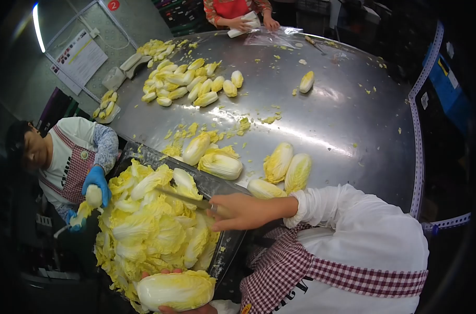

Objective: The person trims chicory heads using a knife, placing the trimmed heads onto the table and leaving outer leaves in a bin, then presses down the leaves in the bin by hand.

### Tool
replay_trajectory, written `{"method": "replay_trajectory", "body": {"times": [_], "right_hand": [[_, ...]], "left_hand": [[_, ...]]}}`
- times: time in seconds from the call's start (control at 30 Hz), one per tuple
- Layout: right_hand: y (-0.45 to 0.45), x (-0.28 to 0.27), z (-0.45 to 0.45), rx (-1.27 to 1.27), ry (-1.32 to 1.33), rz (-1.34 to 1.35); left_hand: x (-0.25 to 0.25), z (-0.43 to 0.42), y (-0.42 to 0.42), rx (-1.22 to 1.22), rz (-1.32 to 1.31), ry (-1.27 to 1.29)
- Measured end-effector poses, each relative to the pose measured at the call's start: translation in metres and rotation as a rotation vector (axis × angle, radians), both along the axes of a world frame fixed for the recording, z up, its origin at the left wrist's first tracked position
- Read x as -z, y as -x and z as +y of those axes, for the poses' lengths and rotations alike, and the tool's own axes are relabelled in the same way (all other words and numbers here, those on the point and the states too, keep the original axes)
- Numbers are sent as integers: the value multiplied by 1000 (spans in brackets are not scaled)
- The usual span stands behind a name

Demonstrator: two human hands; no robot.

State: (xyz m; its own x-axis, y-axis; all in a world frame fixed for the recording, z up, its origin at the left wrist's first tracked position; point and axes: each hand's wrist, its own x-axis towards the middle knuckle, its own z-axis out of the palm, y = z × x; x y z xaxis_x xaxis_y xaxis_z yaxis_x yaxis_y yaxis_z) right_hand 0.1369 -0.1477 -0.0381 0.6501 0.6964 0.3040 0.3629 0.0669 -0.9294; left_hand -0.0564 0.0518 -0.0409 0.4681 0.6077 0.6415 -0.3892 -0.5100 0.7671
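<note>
At the bottom, my left hand (171,309) is wrapped around a napa cabbage (176,291) from below, with fingertips showing over its upper edge. The cabbage is pale at one end and yellow at the leafy end. My right hand (239,211) grips a knife (183,197), its blade pointing left over a heap of loose cabbage leaves (149,230). The heap fills a dark bin (227,251) against the table. Near my right forearm lie whole cabbages (297,172), and more cabbages (220,164) rest by the bin's far edge.
A metal table (348,120) stretches ahead, with a pile of cabbages (178,81), a lone cabbage (306,82) and leaf scraps. A co-worker's blue-gloved hand (95,180) holds a cabbage on the left. Another person (238,13) handles plastic wrap across the table.
</note>
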Motion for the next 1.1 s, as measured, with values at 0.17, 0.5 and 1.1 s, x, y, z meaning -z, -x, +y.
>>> {"method": "replay_trajectory", "body": {"times": [0.17, 0.5, 1.1], "right_hand": [[16, -30, 4, -91, -24, -114], [29, -87, 42, -262, 8, -1025], [40, -86, 75, -330, 179, -1215]], "left_hand": [[-49, -42, -13, 345, 72, 579], [-62, -19, 9, -61, 323, 59], [-51, -16, 26, -57, 330, 113]]}}
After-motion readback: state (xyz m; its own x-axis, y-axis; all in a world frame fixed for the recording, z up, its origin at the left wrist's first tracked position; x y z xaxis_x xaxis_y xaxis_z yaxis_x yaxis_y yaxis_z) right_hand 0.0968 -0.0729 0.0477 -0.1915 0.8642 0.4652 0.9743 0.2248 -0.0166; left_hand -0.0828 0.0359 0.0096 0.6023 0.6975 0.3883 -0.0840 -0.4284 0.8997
